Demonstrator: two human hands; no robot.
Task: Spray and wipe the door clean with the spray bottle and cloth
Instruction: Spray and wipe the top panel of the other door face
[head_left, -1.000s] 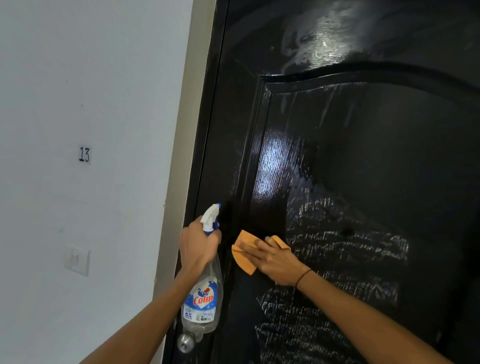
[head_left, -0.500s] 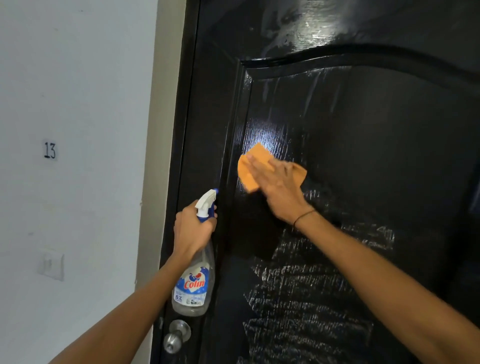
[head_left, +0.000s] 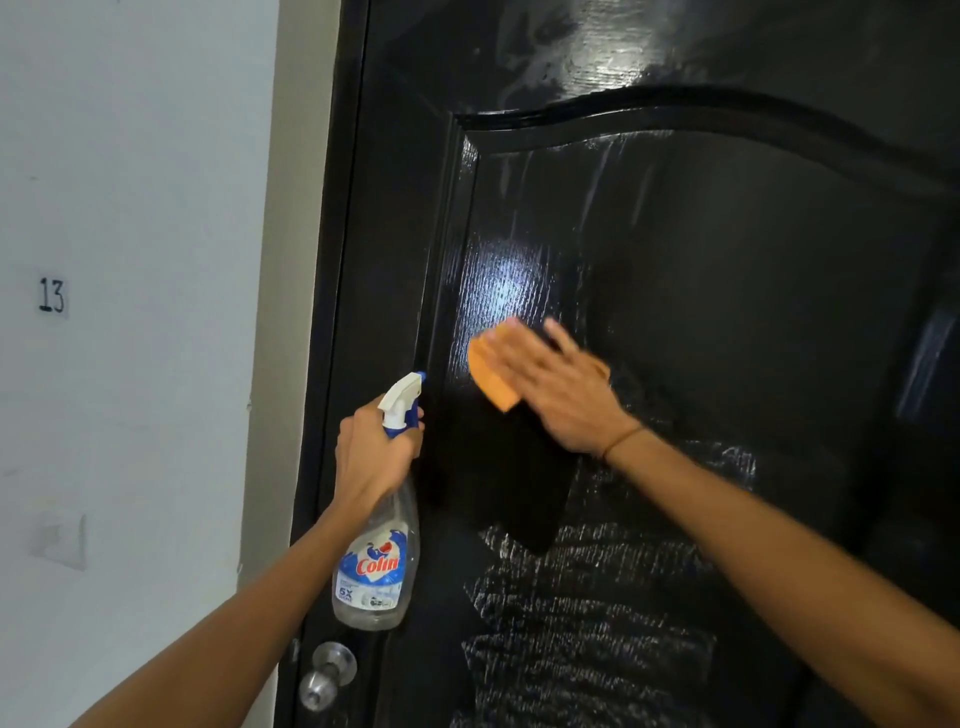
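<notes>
A glossy black door (head_left: 727, 291) fills the right of the head view, with wet streaks and white foam patches on its raised panel. My right hand (head_left: 561, 384) lies flat on an orange cloth (head_left: 491, 376), pressing it against the panel's left side; the hand is motion-blurred. My left hand (head_left: 371, 452) grips the neck of a clear spray bottle (head_left: 379, 551) with a white and blue trigger head and a blue label, held upright by the door's left edge, nozzle toward the door.
A metal door knob (head_left: 324, 673) sticks out at the door's lower left, under the bottle. A beige door frame (head_left: 280, 260) borders a white wall (head_left: 145, 208) bearing the number 13 (head_left: 52, 296) and a wall switch (head_left: 60, 540).
My right hand swept the cloth up the panel from low beside the bottle, then slid slightly down, leaving a wiped dark patch. The left hand kept the bottle by the door edge.
</notes>
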